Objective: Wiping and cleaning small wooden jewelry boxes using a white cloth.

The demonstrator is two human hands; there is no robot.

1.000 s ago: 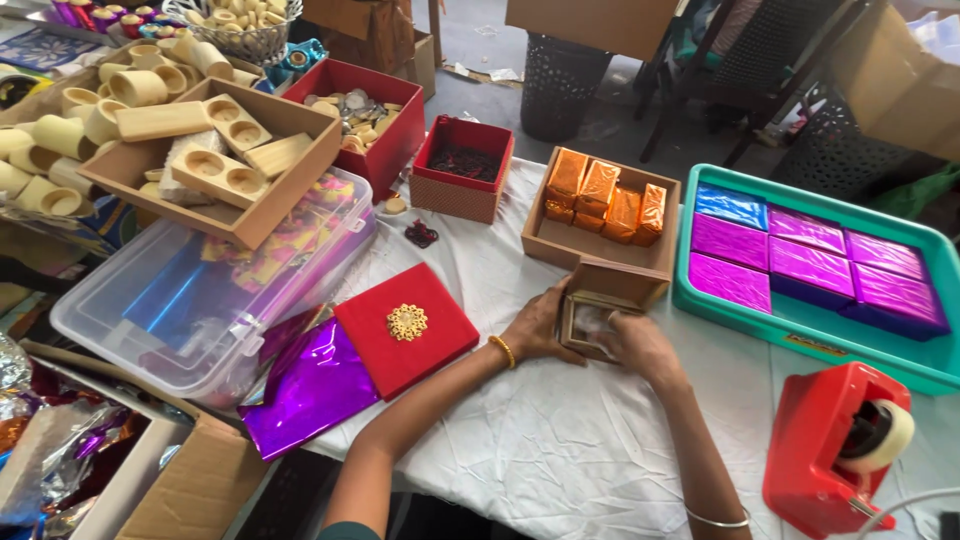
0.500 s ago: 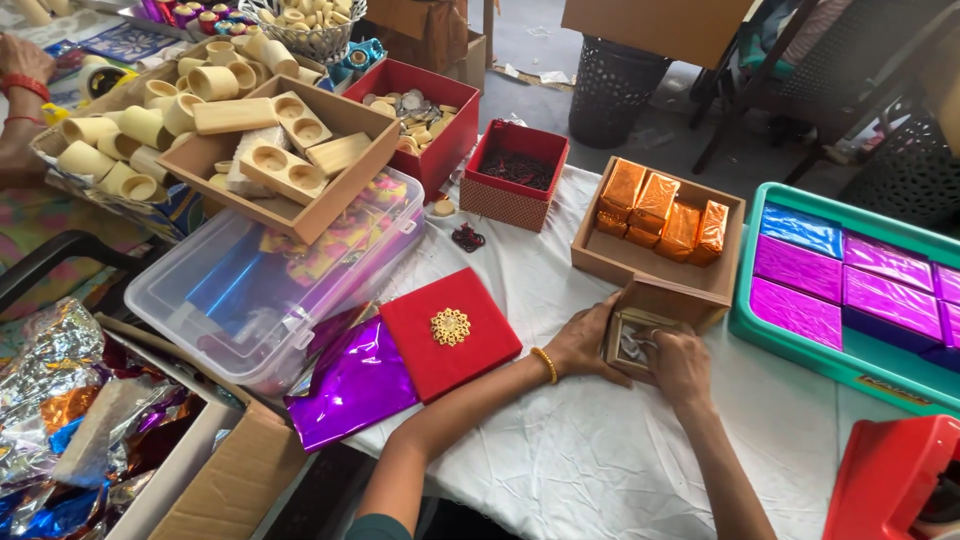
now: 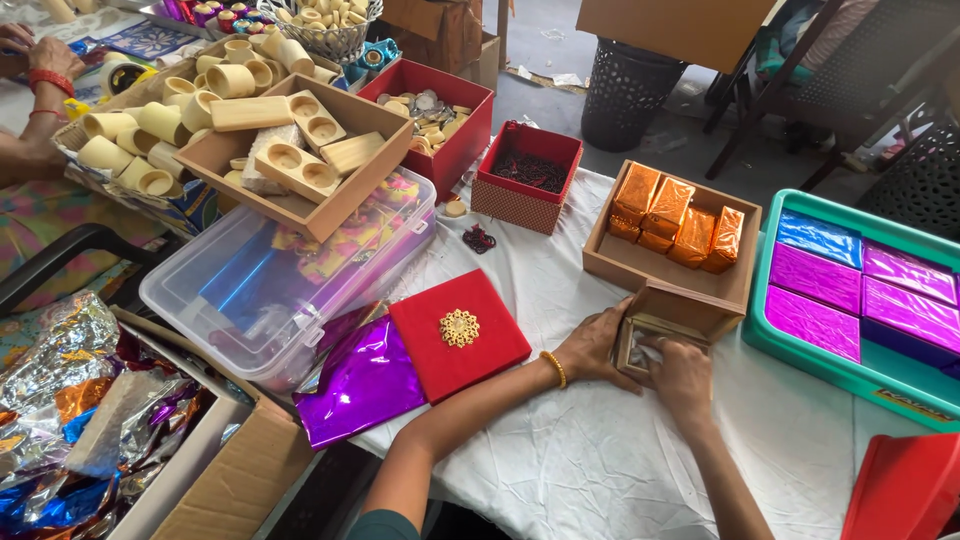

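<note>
Both hands are on a small wooden box (image 3: 668, 322) that stands on the white tablecloth (image 3: 600, 460), just in front of the bigger wooden tray (image 3: 620, 262) w/ orange foil-wrapped blocks (image 3: 672, 214). The left hand (image 3: 598, 346) holds the box's left side, fingers curled around it, thumb on the near edge; a yellow bangle (image 3: 555, 368) sits on this wrist. The right hand (image 3: 680, 372) is over the box opening from the near side, fingers bent down and pressing into something silvery inside; what it is exactly, I cannot tell. So both hands are closed on the box, not spread. Left of the left forearm lies a red square lid (image 3: 458, 332) w/ a gold flower ornament, touching a sheet of purple foil (image 3: 365, 385). Behind them is a clear plastic tub (image 3: 250, 300), and a cardboard tray w/ pale wooden holders (image 3: 300, 160) rests on top of it. Farther back: a red box w/ small metal pieces (image 3: 440, 110) and a smaller red dotted box (image 3: 528, 175). At the right, a teal tray (image 3: 760, 320) holds purple and blue wrapped blocks. At top left, another person's hands (image 3: 30, 60) are near a basket of cream cylinders.
</note>
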